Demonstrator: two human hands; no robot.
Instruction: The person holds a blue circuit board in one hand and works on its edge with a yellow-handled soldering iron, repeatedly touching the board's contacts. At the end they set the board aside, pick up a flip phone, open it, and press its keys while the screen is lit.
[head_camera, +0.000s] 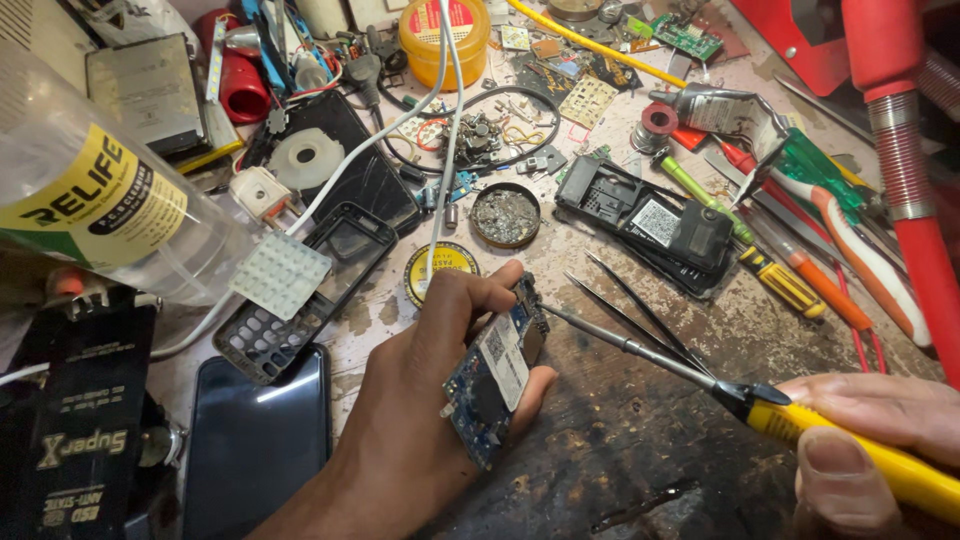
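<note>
1. The bench (620, 440) is worn wood, crowded with tools and phone parts.
2. A clear bottle (110, 200) with a yellow label lies tilted at the upper left, its lower end over a white keypad mat (280, 275).
3. A dark phone (255, 440) lies face up at the lower left, just beside the left wrist.
4. A black keypad frame (300, 300) lies above that phone, partly under the mat.
5. The left hand (420, 400) is closed around a blue board (495, 375), thumb on one long edge and fingers behind, holding it tilted above the bench near the centre.
6. The right hand (860, 440) at the lower right is closed on the yellow handle of a screwdriver (700, 375); its shaft runs up and left, and the tip meets the board's upper edge.
7. A black phone body (650, 220) lies open above the screwdriver shaft.
8. Black tweezers (640, 310) lie just beside the shaft, between it and the phone body.
9. A round tin (505, 215) of grey scraps sits above the left hand, with a yellow flux tin (440, 262) just beside the fingers.
</note>
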